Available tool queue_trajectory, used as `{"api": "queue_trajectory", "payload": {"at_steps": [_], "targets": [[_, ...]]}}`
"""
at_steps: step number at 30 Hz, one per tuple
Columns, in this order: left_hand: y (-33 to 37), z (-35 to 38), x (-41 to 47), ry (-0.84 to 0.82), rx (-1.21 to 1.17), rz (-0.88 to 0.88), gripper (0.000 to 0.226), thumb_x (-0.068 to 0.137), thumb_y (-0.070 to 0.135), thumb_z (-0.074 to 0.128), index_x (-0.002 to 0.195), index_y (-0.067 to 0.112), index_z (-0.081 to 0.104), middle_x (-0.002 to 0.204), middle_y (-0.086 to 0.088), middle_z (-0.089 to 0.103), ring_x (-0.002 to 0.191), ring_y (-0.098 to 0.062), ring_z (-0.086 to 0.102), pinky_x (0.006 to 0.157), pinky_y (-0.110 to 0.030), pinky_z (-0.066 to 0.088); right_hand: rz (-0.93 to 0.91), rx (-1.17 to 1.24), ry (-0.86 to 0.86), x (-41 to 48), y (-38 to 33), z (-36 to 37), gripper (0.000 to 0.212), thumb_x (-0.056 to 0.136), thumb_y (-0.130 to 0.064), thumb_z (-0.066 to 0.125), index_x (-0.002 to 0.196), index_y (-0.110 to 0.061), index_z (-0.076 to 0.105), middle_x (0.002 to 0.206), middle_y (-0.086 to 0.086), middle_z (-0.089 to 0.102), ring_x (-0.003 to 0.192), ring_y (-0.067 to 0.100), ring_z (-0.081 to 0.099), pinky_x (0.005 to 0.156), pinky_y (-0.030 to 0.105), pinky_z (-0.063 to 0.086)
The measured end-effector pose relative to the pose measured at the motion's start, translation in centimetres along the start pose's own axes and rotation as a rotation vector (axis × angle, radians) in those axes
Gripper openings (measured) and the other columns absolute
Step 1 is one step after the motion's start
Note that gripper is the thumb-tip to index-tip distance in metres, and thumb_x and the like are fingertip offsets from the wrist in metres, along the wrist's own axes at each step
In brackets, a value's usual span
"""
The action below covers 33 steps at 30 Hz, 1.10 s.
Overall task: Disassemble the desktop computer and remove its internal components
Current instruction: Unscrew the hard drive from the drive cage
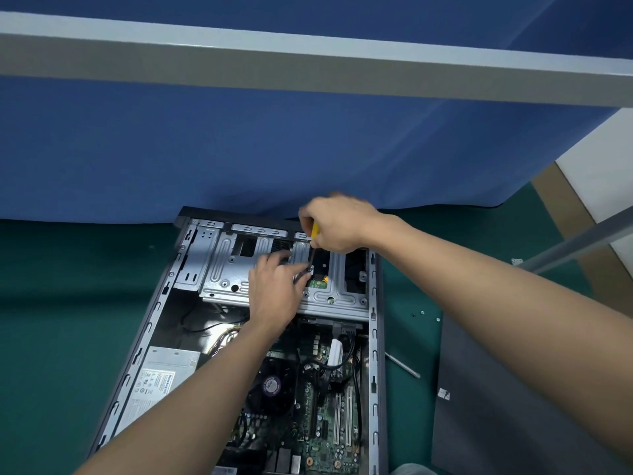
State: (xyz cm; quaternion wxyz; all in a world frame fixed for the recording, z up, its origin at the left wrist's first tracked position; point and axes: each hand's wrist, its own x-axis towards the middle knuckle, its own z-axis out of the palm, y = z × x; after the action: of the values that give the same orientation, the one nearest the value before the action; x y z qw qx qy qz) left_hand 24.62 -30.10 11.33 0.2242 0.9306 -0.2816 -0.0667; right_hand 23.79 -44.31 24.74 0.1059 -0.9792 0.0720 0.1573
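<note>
Motherboard (329, 416) sitting exposed below; I'm watching right hand (337, 224) clamping yellow screwdriver (314, 231), left hand (274, 293) pinching its tip at 12 o'clock on drive cage (219, 265). Slip risk: screw dropping onto board.

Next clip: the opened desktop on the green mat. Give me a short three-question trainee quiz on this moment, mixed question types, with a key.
1. True or false: the right hand holds a yellow-handled screwdriver pointing down at the drive cage.
2. Multiple choice: where is the left hand?
A. on the power supply
B. on the drive cage, fingers next to the screwdriver tip
C. on the detached side panel
3. Fill in: small loose screws lie on the green mat to the ____ of the computer case.

Key: 1 true; 2 B; 3 right.
</note>
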Motion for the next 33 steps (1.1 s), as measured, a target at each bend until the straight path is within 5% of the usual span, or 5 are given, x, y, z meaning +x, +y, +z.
{"api": "queue_trajectory", "payload": {"at_steps": [6,11,14,26,33], "targets": [[0.5,0.1,0.1,0.003,-0.001,-0.033,0.024,0.091,0.038,0.064,0.113,0.033,0.071,0.135,0.001,0.055,0.125,-0.022,0.039,0.095,-0.038,0.033,0.056,0.195,0.096,-1.5,3.0,0.7,0.016,0.08,-0.034,0.069,0.079,-0.034,0.054,0.09,-0.002,0.059,0.094,0.023,0.052,0.074,0.033,0.045],[0.7,0.0,0.1,0.02,0.014,-0.026,0.019,0.09,0.037,0.064,0.107,0.034,0.073,0.13,0.006,0.057,0.123,-0.019,0.04,0.09,-0.037,0.033,0.212,0.569,0.339,-4.2,5.8,1.3,0.014,0.078,-0.034,0.075,0.076,-0.029,0.061,0.068,-0.008,0.06,0.063,0.007,0.053,0.05,0.019,0.036],[1.0,-0.2,0.4,0.033,0.002,-0.047,0.017,0.089,0.033,0.067,0.104,0.033,0.075,0.123,0.006,0.061,0.118,-0.018,0.043,0.087,-0.036,0.034,0.308,0.876,0.465,-5.9,6.6,2.8,0.013,0.076,-0.031,0.078,0.078,-0.026,0.066,0.065,-0.009,0.061,0.048,0.002,0.048,0.048,0.017,0.034],[2.4,-0.1,1.0,-0.006,0.31,0.094,0.018,0.085,0.019,0.066,0.103,0.019,0.071,0.113,0.001,0.062,0.113,-0.02,0.047,0.089,-0.041,0.032,0.538,1.468,0.772,-10.6,6.1,8.4,0.012,0.078,-0.016,0.076,0.07,-0.017,0.067,0.065,-0.002,0.063,0.055,0.012,0.046,0.051,0.028,0.04],[4.0,-1.4,0.9,0.078,-0.064,-0.142,0.013,0.093,0.026,0.063,0.098,0.019,0.072,0.111,0.0,0.065,0.111,-0.021,0.052,0.095,-0.039,0.037,0.479,1.625,0.872,-10.7,6.7,8.0,0.027,0.093,-0.03,0.06,0.069,-0.016,0.058,0.064,-0.009,0.059,0.066,0.009,0.056,0.065,0.023,0.05]]}}
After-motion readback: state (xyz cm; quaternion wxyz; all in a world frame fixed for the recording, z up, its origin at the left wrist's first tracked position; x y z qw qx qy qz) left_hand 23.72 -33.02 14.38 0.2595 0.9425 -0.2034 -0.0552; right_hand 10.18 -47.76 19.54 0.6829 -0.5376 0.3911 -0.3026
